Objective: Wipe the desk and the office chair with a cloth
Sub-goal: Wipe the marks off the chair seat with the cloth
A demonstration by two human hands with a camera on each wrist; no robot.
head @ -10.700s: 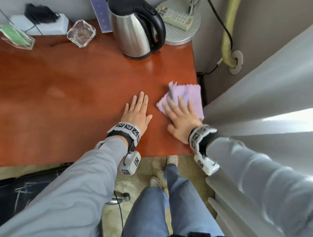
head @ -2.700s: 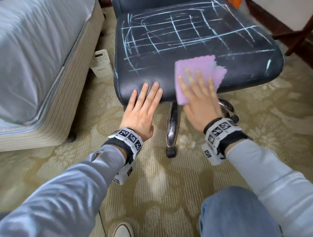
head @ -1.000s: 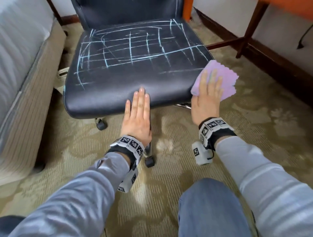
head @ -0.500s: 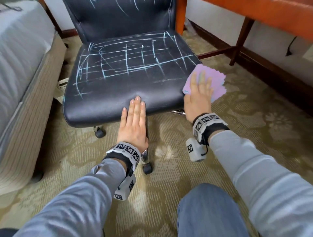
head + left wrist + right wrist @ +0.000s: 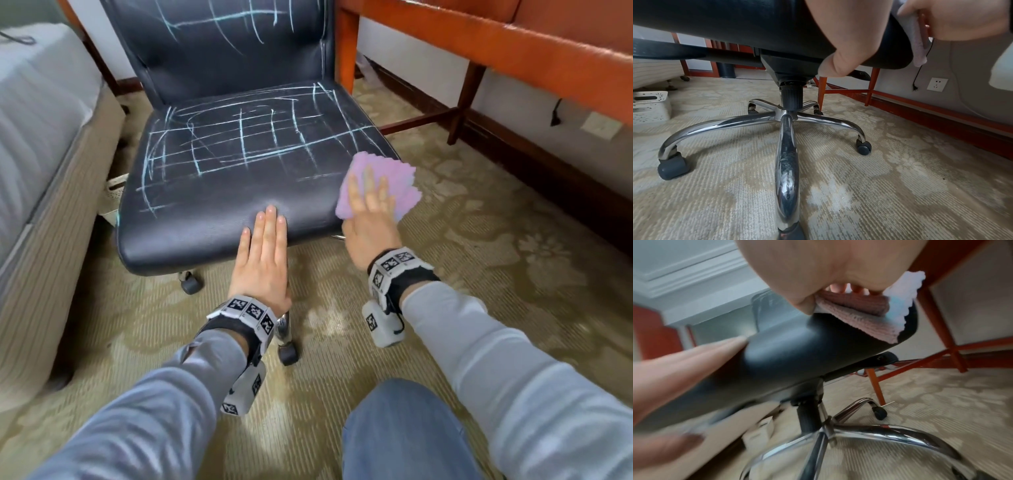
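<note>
at the far left a bed with a grey cover and a ribbed beige base (image 5: 41,192) is cut off by the frame edge; a white perforated plastic basket (image 5: 650,107) stands on the floor between it and the chair, mostly hidden in the head view. the black leather office chair (image 5: 219,178) sits in the middle on patterned beige carpet (image 5: 513,274), its seat and backrest crossed with pale blue chalk-like lines that form no readable writing; the top of the backrest is cut off. its chrome five-star base (image 5: 786,146) shows clearly only from the left wrist.

the left hand (image 5: 263,260) lies flat on the near front edge of the seat, fingers (image 5: 272,222) straight and close together, holding nothing; its thumb hangs below the seat edge. the square-patterned markers on both wristbands carry no legible text.

to the right, the right hand (image 5: 371,219) presses the lilac scallop-edged microfibre cloth (image 5: 399,178) onto the seat's near right corner, fingers spread and flat on top; part of the cloth hangs off the edge. the right wrist view is blurred.

at the far right the orange-brown wooden bench (image 5: 496,51) runs along the wall, its top out of view. a white wall socket (image 5: 601,125) sits beneath it, a black plug dangling beside it.
</note>
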